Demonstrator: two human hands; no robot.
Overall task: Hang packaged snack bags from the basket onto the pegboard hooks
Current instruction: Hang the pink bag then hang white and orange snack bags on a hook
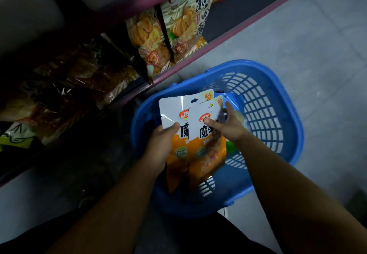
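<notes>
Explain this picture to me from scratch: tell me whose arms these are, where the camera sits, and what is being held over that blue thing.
There is no machine here. A person wears one camera on the head, looking down, so both arms belong to the wearer. The left hand grips the left snack bag, thumb on its front. The right hand holds the right snack bag, which overlaps the first. Both bags are white on top and orange below, each with a hang hole at the top. They are held above a blue basket standing on the grey floor. At upper left, shelves carry other snack packets. No pegboard hooks are visible.
</notes>
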